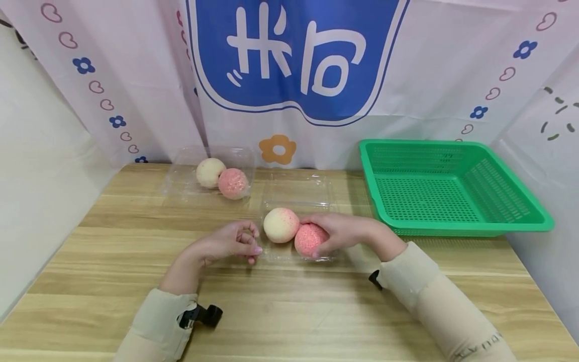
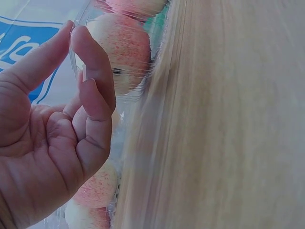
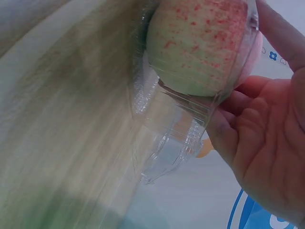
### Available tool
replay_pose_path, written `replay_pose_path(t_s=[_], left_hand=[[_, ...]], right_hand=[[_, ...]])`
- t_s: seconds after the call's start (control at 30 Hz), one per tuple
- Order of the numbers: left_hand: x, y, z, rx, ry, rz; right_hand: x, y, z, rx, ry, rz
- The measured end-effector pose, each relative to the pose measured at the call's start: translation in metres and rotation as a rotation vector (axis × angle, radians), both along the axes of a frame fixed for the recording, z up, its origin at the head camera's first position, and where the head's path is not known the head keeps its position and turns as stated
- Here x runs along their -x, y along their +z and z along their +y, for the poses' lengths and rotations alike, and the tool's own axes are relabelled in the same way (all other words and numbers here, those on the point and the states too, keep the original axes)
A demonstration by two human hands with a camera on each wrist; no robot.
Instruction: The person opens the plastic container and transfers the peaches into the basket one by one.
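Observation:
A clear plastic clamshell box (image 1: 298,188) lies with its lid folded back on the wooden table. It holds a cream peach with a pink blush (image 1: 278,226) and a pink speckled peach (image 1: 308,240), side by side. My right hand (image 1: 336,232) grips the pink one from the right, thumb in front and fingers behind; in the right wrist view the box wall (image 3: 228,81) partly covers that peach. My left hand (image 1: 230,242) pinches the box's left edge between thumb and index finger (image 2: 90,52), its other fingers curled loosely.
A second clear box (image 1: 185,168) with a cream peach (image 1: 210,172) and a pink peach (image 1: 233,183) stands at the back left. At the right is a green plastic basket (image 1: 520,196). A printed cloth (image 1: 149,75) hangs behind the wooden table (image 1: 289,311).

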State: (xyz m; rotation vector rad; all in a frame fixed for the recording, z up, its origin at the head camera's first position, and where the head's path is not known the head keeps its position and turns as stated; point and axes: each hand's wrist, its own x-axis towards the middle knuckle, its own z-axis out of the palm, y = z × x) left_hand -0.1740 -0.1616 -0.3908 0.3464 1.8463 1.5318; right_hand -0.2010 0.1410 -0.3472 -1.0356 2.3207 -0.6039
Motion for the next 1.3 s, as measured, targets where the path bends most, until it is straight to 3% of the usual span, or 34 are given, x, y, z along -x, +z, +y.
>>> replay_pose_path(t_s=[0.6,1.3], left_hand=[[0.001,-0.002,-0.001,0.005,-0.011,0.011],[0.002,-0.003,0.0,-0.014,-0.014,0.013]], right_hand=[[0.003,-0.013,0.005,0.079,-0.069,-0.013],[0.001,-0.013,0.012,0.185,-0.046,0.016]])
